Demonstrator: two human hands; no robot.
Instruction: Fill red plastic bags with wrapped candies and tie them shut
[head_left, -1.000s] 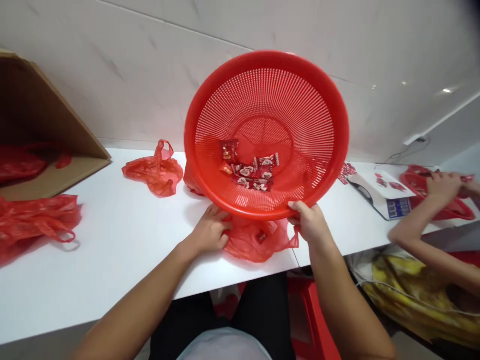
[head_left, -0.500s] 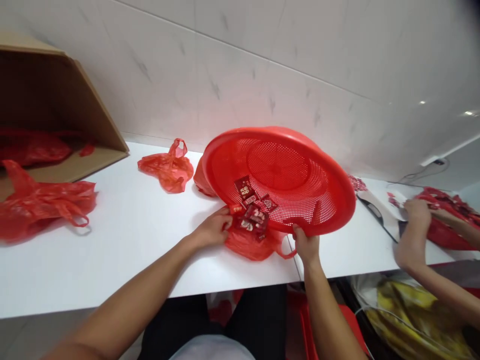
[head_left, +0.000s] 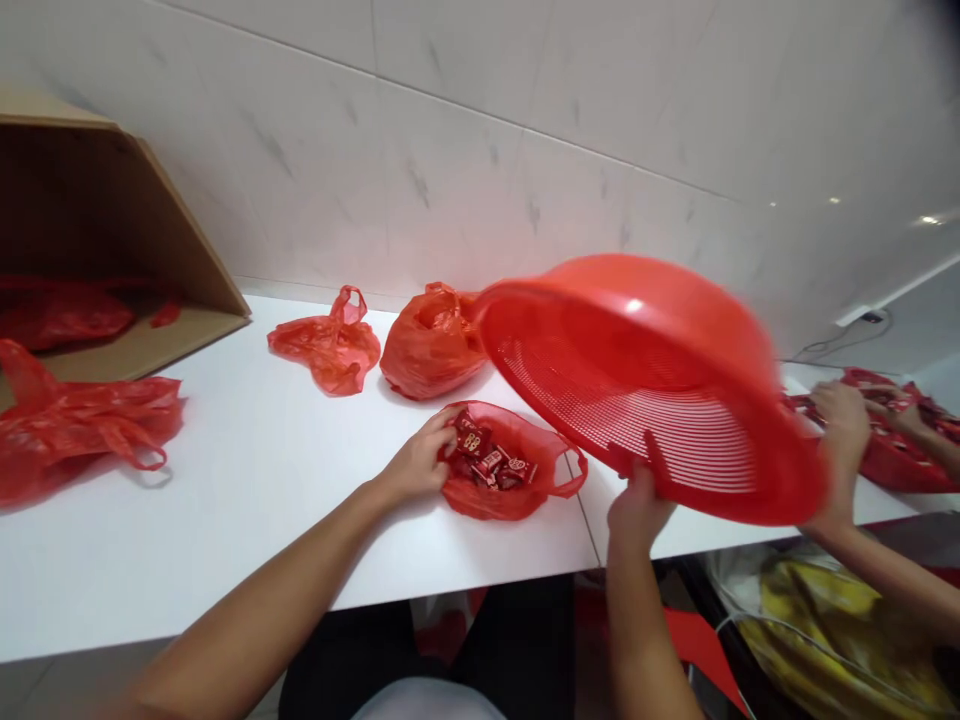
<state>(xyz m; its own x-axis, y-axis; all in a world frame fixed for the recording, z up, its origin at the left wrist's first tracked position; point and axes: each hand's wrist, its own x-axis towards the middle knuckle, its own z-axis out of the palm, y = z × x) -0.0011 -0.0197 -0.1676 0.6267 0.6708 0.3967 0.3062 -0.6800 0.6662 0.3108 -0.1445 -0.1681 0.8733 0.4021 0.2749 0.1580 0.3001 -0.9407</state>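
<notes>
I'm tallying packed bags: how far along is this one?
Done: the wrapped candies lie in the open red bag. In hand: the left hand holds its rim; the right hand grips the tilted red basket. Left: the bag is untied.

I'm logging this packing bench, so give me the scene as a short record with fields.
Left hand: holds open the rim of a small red plastic bag on the white table
Bag contents: red wrapped candies
Right hand: grips the rim of a tilted red perforated plastic basket
Nearby: another person's hand
</notes>
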